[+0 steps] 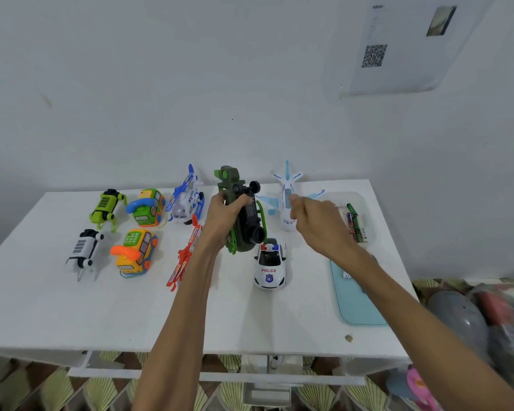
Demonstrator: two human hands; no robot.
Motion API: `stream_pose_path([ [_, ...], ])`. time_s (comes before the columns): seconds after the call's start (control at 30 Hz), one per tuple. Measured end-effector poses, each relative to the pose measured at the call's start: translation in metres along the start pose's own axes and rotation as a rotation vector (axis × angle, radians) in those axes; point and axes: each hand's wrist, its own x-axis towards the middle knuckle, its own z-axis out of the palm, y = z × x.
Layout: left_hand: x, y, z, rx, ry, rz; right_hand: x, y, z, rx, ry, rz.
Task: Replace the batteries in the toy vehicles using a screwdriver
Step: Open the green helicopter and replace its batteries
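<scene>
Head view: left hand (224,213) holds the green toy helicopter (244,216) lifted off the white table (72,315), underside with black wheels turned toward the camera, fingers clamped around its upper body. Right hand (316,222) hangs in the air just right of the helicopter, apart from it, fingers loosely curled with nothing between them. White police car (269,265) stands on the table directly below the helicopter. White-and-blue toy airplane (288,200) lies right of the helicopter, partly behind the right hand. Red toy helicopter (184,256) and blue-and-white toy helicopter (186,198) lie left of the green one. Clear container (361,203) with small packs sits further right, a light blue tray (356,304) nearer the camera.
</scene>
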Motion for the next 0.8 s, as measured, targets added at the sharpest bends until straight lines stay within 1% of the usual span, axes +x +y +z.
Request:
stream_pose_path([
  [0.03,0.002,0.001,-0.001,0.007,0.013,-0.006,-0.001,-0.002,0.004,0.202,0.008,0.080],
  [0.07,0.002,0.002,-0.002,0.007,0.023,-0.017,-0.004,-0.007,0.009,0.293,0.013,0.120],
  [0.1,0.002,0.004,-0.003,-0.001,0.027,-0.042,-0.006,-0.014,0.015,0.294,-0.006,0.127],
  [0.13,0.003,0.005,-0.003,-0.023,0.022,-0.070,-0.007,-0.019,0.025,0.246,-0.036,0.117],
  [0.23,0.001,0.010,-0.003,-0.109,-0.036,-0.147,-0.003,-0.033,0.056,0.154,-0.093,0.092],
  [0.33,0.002,0.013,-0.009,-0.181,-0.104,-0.154,0.004,-0.038,0.071,0.201,-0.008,0.095],
  [0.4,0.002,0.016,-0.020,-0.099,-0.153,-0.126,0.010,-0.037,0.073,0.271,0.022,0.114],
  [0.47,0.002,0.022,-0.035,0.089,-0.145,-0.052,0.016,-0.033,0.071,0.398,0.015,0.164],
  [0.5,0.003,0.025,-0.044,0.142,-0.122,0.014,0.020,-0.032,0.069,0.474,0.007,0.206],
  [0.53,0.005,0.028,-0.052,0.145,-0.097,0.079,0.023,-0.033,0.066,0.577,-0.005,0.254],
  [0.6,0.010,0.031,-0.064,0.012,-0.045,0.148,0.034,-0.035,0.063,0.896,-0.076,0.327],
  [0.63,0.013,0.031,-0.068,-0.052,-0.038,0.133,0.041,-0.036,0.064,1.048,-0.127,0.349],
  [0.67,0.015,0.032,-0.070,-0.079,-0.073,0.086,0.048,-0.037,0.067,1.143,-0.164,0.361],
  [0.73,0.021,0.026,-0.069,-0.077,-0.241,-0.035,0.060,-0.038,0.075,1.203,-0.209,0.366],
  [0.77,0.025,0.020,-0.068,-0.097,-0.300,-0.073,0.067,-0.037,0.081,1.195,-0.207,0.361],
  [0.8,0.030,0.015,-0.067,-0.132,-0.308,-0.096,0.071,-0.039,0.085,1.175,-0.198,0.361],
])
